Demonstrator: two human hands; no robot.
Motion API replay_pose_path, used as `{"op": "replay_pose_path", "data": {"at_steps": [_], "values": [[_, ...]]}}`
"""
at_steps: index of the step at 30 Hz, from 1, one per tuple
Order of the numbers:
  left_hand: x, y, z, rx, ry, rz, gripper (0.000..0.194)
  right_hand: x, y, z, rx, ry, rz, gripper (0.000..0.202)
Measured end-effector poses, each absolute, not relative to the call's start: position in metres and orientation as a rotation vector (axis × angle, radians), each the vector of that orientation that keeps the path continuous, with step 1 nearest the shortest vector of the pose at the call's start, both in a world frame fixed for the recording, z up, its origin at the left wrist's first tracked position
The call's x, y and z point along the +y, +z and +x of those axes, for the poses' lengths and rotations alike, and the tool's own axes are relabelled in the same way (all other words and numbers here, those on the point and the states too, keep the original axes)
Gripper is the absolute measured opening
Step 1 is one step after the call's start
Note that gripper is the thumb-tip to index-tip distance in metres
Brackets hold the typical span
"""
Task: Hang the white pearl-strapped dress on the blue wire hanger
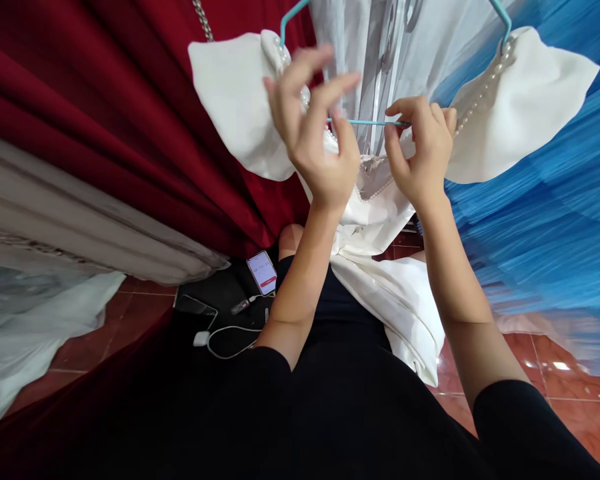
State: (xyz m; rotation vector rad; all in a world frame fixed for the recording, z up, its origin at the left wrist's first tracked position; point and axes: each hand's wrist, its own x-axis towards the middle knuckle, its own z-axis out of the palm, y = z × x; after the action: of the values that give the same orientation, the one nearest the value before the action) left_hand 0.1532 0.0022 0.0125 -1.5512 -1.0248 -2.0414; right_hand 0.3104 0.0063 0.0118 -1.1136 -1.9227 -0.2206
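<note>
A white dress [375, 207] with pearl trim and wide white shoulder pieces hangs on a light-blue clothes hanger [367, 123] in front of me. My left hand [317, 133] is raised over the dress's left strap, its fingers apart and slightly smeared by motion. It appears to hold nothing. My right hand [423, 143] is closed by the right strap, thumb and forefinger at the hanger's lower bar. Its other fingers curl beside the pearl edging. Lower down, the twisted white skirt falls over my lap.
Red fabric [220, 133] hangs at the left and a blue pleated garment [545, 220] at the right. Silvery-white cloth [375, 53] hangs behind the hanger. A lit phone [262, 272] and a white cable [220, 330] lie on a black surface at my left. Red tiles [575, 373] cover the floor.
</note>
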Motion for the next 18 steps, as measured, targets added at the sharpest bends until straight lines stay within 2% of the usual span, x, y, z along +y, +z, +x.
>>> {"op": "replay_pose_path", "data": {"at_steps": [2, 5, 7, 10, 14, 18], "values": [[0.019, 0.020, 0.134, -1.139, -1.952, -1.393, 0.028, 0.007, 0.013, 0.311, -1.938, -0.245, -1.113, 0.012], [0.041, 0.031, 0.101, -1.570, -1.760, -1.350, 0.053, 0.007, 0.011, 0.314, -1.951, -0.220, -1.114, 0.017], [0.045, 0.038, 0.084, -1.751, -1.615, -1.584, 0.049, 0.007, 0.010, 0.317, -1.935, -0.199, -1.119, 0.022], [0.040, 0.046, 0.067, -1.651, -1.481, -1.987, 0.032, 0.008, 0.009, 0.319, -1.900, -0.193, -1.124, 0.023], [0.058, 0.046, 0.029, -1.515, -1.496, -1.824, 0.033, 0.010, 0.013, 0.324, -1.896, -0.188, -1.076, 0.018], [0.090, 0.020, -0.035, -1.251, -1.779, -1.558, 0.046, 0.006, 0.018, 0.323, -1.943, -0.168, -1.068, 0.015]]}}
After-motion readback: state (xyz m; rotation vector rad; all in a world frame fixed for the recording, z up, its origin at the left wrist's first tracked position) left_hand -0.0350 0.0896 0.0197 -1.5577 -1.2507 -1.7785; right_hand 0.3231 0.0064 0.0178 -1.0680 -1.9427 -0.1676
